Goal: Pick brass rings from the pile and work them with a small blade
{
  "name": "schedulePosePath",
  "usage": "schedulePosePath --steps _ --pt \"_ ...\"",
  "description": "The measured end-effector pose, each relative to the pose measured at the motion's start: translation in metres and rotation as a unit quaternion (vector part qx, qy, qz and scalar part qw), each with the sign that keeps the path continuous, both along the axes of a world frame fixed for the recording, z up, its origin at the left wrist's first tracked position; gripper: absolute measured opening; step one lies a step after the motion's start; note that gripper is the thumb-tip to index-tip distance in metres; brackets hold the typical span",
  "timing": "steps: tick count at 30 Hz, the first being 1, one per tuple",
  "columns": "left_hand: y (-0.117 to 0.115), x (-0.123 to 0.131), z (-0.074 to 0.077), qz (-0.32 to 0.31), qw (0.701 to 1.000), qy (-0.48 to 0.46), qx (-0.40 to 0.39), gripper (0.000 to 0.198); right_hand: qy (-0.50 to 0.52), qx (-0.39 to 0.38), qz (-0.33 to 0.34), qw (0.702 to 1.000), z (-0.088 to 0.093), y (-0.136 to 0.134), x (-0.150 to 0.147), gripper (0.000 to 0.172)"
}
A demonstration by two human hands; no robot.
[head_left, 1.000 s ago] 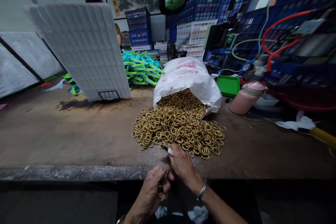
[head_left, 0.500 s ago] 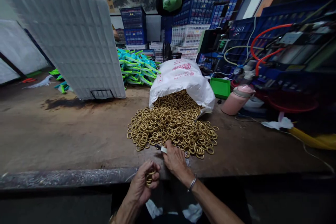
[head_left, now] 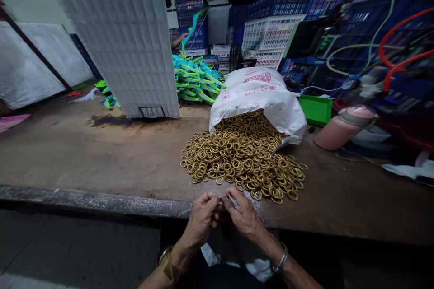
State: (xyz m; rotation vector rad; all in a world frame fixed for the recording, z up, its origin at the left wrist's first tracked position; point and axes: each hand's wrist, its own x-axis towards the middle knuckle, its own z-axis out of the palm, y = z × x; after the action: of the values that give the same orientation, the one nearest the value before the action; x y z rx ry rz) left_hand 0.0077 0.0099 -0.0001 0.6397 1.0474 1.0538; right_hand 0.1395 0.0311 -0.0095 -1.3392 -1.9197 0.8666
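My left hand [head_left: 200,219] is closed, its fingertips pinching a brass-coloured ring [head_left: 220,198] in front of the table edge. Any other rings inside the palm are hidden by the fingers. My right hand [head_left: 244,216] meets it at the fingertips, closed on a small tool with a pale handle [head_left: 232,200]; the tool's dark tip is too small to make out here. Just beyond both hands spreads a heap of brass-coloured rings [head_left: 237,158]. They spill from the mouth of a white woven sack [head_left: 257,95] with red print, which lies on its side.
A white quilted panel [head_left: 135,49] stands upright on the wooden table [head_left: 101,158]. Behind it are piled blue and green plastic pieces [head_left: 196,79], and a co-worker's hand [head_left: 181,39] is there. To the right are a green tray [head_left: 316,109] and a pink bottle [head_left: 346,127].
My hands have come together at their fingertips; the right has drawn back from the heap with the tool. The view has turned left, and a co-worker's hand with a blue-green piece has appeared.
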Motion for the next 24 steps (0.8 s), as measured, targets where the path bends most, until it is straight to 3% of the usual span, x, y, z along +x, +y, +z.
schedulePosePath --steps 5,8,14,24 --pt "-0.002 0.000 0.004 0.013 0.990 0.127 0.052 0.033 0.105 -0.118 -0.017 0.987 0.005 0.004 -0.003 0.028" --pt "-0.003 0.001 0.006 0.013 0.985 0.153 0.084 0.033 0.130 -0.175 -0.014 0.976 0.007 0.005 -0.004 0.028" --pt "-0.005 -0.002 0.002 -0.071 0.996 0.050 0.022 0.034 0.120 -0.146 -0.042 0.981 0.012 0.003 -0.005 0.021" --pt "-0.010 -0.002 0.006 -0.060 0.997 -0.040 0.017 0.031 0.155 -0.167 -0.034 0.973 0.008 0.004 -0.005 0.024"
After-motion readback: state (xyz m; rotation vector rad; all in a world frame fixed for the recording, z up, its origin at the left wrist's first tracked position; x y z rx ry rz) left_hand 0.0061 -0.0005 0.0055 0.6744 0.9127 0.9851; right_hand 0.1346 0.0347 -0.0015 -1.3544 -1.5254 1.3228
